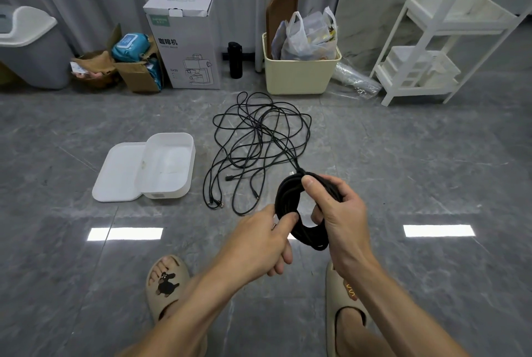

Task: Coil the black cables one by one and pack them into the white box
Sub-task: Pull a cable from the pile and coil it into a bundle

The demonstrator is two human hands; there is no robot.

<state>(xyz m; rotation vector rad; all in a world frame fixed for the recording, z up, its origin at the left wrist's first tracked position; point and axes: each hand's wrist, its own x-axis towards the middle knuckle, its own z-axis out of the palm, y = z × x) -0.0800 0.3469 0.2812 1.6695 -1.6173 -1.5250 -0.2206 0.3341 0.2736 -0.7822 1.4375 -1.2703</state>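
A coiled black cable (288,198) hangs in the air between my hands, above the grey floor. My right hand (339,212) grips the coil's right side, thumb over its top. My left hand (264,238) pinches the coil's lower left part between thumb and fingers. A strand runs from the coil's top up into a tangle of loose black cables (259,140) spread on the floor, with several plug ends near its front. The open white box (169,166) sits left of the tangle, nothing in it, its lid (121,172) lying flat at its left side.
Along the back wall stand a coffee-machine carton (187,42), a black bottle (235,60), a cream bin (299,71) with plastic bags, a cardboard box (138,68), a grey bin (31,48) and a white shelf (431,48). My slippered feet (167,284) are below my hands.
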